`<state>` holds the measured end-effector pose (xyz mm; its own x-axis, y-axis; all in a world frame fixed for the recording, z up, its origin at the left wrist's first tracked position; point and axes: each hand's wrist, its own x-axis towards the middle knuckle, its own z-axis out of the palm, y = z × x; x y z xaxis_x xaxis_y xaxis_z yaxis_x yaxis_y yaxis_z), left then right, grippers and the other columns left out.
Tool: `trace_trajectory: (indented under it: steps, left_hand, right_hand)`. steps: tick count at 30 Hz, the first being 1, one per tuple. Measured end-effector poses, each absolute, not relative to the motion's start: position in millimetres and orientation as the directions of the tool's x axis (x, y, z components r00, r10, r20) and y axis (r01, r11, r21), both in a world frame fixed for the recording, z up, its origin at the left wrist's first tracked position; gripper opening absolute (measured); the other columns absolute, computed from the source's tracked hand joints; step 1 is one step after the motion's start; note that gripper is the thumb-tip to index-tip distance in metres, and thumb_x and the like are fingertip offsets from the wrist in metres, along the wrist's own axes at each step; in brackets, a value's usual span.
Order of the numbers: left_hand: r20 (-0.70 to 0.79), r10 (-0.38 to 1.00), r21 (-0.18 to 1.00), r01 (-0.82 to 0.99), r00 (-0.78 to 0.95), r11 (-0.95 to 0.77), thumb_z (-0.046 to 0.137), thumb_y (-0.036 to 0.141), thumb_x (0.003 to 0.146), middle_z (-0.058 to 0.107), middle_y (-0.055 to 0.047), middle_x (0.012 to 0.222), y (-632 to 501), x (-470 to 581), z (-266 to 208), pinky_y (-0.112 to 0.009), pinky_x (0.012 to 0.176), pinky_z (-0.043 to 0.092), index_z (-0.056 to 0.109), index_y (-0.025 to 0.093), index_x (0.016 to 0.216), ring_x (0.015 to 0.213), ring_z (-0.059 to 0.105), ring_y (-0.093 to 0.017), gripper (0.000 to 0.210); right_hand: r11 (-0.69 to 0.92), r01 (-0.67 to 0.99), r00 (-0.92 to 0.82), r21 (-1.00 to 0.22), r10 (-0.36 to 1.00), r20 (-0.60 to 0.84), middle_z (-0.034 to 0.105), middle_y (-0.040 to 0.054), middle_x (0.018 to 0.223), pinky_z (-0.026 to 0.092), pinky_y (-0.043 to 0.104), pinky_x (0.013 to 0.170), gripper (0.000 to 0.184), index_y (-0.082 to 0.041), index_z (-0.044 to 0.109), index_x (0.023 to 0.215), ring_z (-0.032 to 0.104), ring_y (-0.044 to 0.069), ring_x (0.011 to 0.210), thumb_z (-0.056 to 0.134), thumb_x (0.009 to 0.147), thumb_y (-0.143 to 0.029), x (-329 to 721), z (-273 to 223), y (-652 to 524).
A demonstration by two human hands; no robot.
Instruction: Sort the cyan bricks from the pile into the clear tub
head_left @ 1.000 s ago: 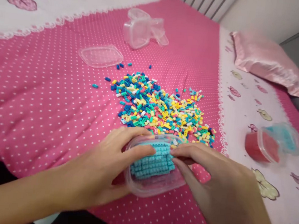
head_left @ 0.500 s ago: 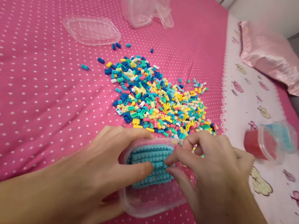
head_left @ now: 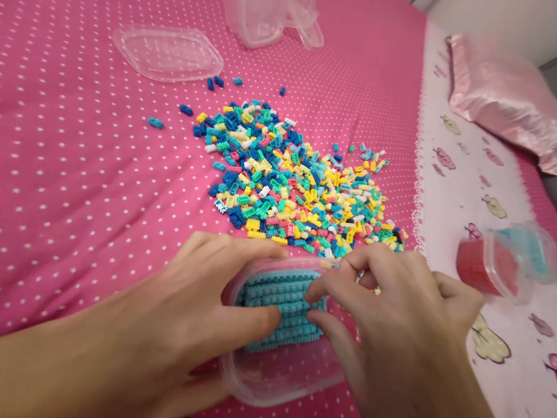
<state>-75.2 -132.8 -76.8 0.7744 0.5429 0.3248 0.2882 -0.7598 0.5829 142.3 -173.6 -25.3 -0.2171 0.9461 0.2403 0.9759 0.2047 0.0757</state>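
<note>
Head view: left fingers [head_left: 245,325] clasp our box [head_left: 283,387]; right fingers [head_left: 346,296], barely parted, now reach further in, perhaps aligning bricks [head_left: 281,293] beneath; hold unclear.

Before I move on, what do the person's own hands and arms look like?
The left hand and right hand are ungloved, each with slim fingers. The left forearm and right forearm are bare where they show, with no sleeve, watch or bracelet visible.
</note>
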Motion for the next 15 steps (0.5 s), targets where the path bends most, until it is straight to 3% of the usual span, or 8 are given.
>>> trace_trajectory:
  steps: [3,7,15]
  left_hand:
    - [0.319,0.536,0.591,0.278,0.781,-0.757,0.062,0.013,0.079,0.049,-0.009,0.146,-132.0,-75.0,-76.7,-0.047,0.105,0.057,0.052,0.028,0.135,0.131,0.052,-0.029,0.059]
    - [0.31,0.548,0.604,0.285,0.777,-0.745,0.063,0.015,0.079,0.047,-0.006,0.149,-132.9,-75.4,-77.5,-0.049,0.107,0.057,0.056,0.031,0.126,0.134,0.051,-0.029,0.05]
    - [0.365,0.539,0.576,0.271,0.759,-0.771,0.061,0.014,0.08,0.046,-0.008,0.15,-133.3,-76.8,-76.5,-0.046,0.108,0.056,0.057,0.027,0.116,0.138,0.05,-0.028,0.039]
  right_hand:
    - [0.206,0.976,-0.218,0.073,0.944,0.249,0.062,-0.0007,0.085,0.024,0.039,0.078,0.018,-0.027,0.067,0.075,0.051,0.018,0.076,0.065,0.08,-0.01,143.5,-26.1,-173.9]
    - [0.212,0.976,-0.219,0.056,0.938,0.269,0.061,-0.0003,0.085,0.023,0.039,0.078,0.021,-0.027,0.066,0.073,0.049,0.018,0.075,0.059,0.083,-0.01,144.5,-27.5,-173.8]
    - [0.198,0.98,-0.195,0.016,0.945,0.264,0.061,-0.0018,0.082,0.022,0.04,0.079,0.023,-0.029,0.068,0.071,0.05,0.017,0.076,0.064,0.086,-0.012,142.3,-28.6,-173.4]
